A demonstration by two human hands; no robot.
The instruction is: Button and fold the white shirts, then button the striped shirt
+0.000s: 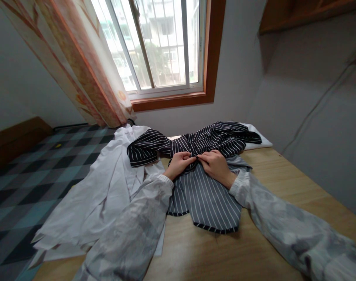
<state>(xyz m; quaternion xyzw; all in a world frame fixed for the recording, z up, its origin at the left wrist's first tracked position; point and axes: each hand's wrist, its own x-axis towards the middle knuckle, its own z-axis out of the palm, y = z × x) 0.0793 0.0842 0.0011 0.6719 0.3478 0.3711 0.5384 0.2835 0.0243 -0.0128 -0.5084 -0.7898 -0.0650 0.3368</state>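
On a pale wooden table (283, 187) under the window (163, 43), the left hand (178, 164) and right hand (215, 164) both pinch soft striped cloth (207, 195); white fabric (107, 187) lies rumpled alongside.

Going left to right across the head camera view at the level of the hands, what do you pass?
Checkered bedspread → white garment → left hand → right hand, both pinching the dark striped garment → bare wooden tabletop → grey wall.
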